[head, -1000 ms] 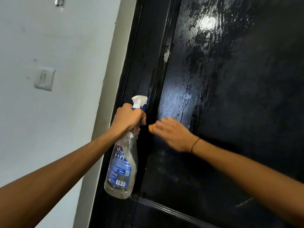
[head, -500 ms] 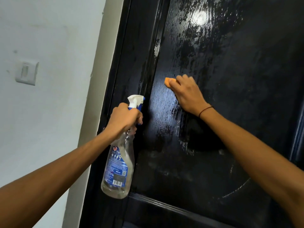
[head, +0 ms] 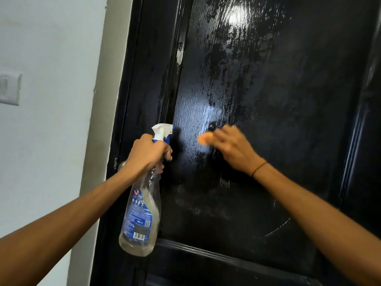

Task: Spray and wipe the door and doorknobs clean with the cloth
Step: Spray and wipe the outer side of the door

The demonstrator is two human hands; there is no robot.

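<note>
A glossy black panelled door (head: 278,100) fills the right of the view, streaked with wet spray on its upper panel. My left hand (head: 147,154) grips the neck of a clear spray bottle (head: 142,213) with a blue label and a white and blue trigger head, held upright by the door's left stile. My right hand (head: 233,148) presses a small orange cloth (head: 205,139) flat on the wet panel; it is blurred, and only the cloth's left edge shows past the fingers. No doorknob can be made out.
A pale wall (head: 51,141) stands at the left with a white light switch (head: 9,88) near the edge. A grey door frame (head: 101,120) runs between wall and door. A raised moulding (head: 216,254) crosses the door below the panel.
My right hand with the orange cloth went up the panel, then came back down and left to bottle-nozzle height. The left hand kept hold of the bottle. The view shifted slightly.
</note>
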